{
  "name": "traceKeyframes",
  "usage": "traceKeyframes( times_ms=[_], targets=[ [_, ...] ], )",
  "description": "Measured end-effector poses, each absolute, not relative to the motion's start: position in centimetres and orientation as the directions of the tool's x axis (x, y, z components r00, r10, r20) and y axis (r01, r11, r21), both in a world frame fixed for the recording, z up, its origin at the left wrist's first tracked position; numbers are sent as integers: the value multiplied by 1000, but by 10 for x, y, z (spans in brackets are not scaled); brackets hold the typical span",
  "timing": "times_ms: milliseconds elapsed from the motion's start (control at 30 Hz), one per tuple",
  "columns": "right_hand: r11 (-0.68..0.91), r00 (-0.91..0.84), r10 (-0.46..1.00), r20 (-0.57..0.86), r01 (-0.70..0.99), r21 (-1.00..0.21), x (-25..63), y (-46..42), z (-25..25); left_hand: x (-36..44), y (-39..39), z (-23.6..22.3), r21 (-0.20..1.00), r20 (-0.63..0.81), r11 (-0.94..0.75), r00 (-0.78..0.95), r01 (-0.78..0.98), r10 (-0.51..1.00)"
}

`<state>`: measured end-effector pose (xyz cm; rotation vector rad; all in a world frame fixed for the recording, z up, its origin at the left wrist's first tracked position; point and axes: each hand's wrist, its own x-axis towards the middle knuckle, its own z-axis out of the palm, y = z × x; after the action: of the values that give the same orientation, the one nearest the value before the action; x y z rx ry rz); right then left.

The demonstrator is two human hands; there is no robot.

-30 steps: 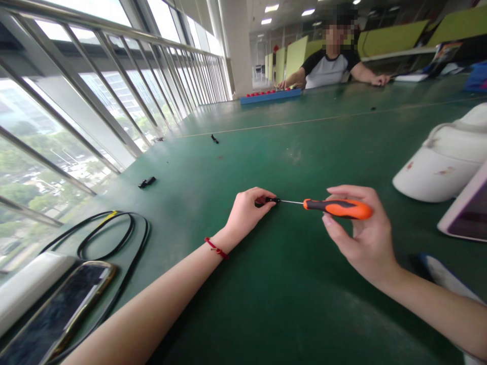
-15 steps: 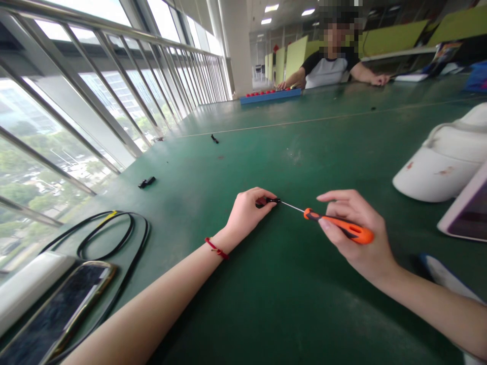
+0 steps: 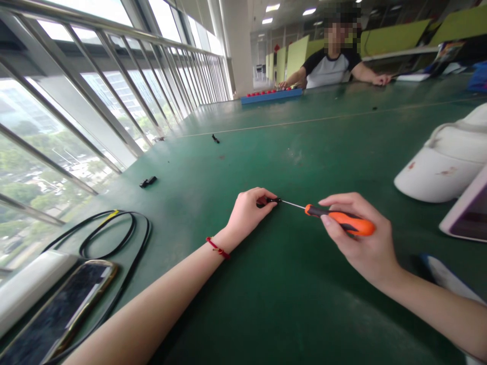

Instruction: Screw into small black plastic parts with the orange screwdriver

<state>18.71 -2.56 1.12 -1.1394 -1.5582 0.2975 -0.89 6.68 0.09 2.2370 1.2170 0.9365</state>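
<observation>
One slim, black, plastic-looking piece [image 3: 274, 200] sits pinched by the fingers of the left hand [image 3: 248, 210] over the green table [image 3: 243, 304], while those of the right hand [image 3: 365, 246], loosely curled round an orange-and-black-handled screwdriver [image 3: 352, 223], have just tilted it nearer level, apparently keeping tip and piece together.

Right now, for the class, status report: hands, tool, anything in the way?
Left hand pinching small black part. Right hand holding screwdriver, tip at the part. Phone, cable well aside, left.

Office by look, upper floor — lime-green partitions [image 3: 393, 39] and ceiling lights [image 3: 273, 7] at back; metal railing [image 3: 76, 21] along big windows [image 3: 160, 17], treetops [image 3: 21, 195] seen from above. Broad green worktable [image 3: 243, 157] in foreground, orange screwdriver [image 3: 359, 225] held above it.
</observation>
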Motion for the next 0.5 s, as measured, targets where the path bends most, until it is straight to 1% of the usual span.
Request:
traceKeyframes(
  times_ms=[100,167,233,300,433,500],
  targets=[
    [550,144,728,670,460,-697,188,-24,9,-9,67,1,638,360,-528,390,561,848],
    [536,106,759,642,458,-710,188,-23,10,-9,67,0,634,362,-533,394,560,845],
    [491,51,808,587,493,-718,188,-25,12,-10,67,0,632,363,-536,397,560,843],
    [465,33,823,567,536,-705,188,-26,13,-10,67,0,632,365,-539,400,557,841],
    [525,117,740,663,515,-677,188,-25,12,-10,68,-1,633,364,-541,403,555,840],
    [547,118,732,671,486,-682,188,-23,12,-10,68,-1,632,365,-541,404,555,839]
  ],
)
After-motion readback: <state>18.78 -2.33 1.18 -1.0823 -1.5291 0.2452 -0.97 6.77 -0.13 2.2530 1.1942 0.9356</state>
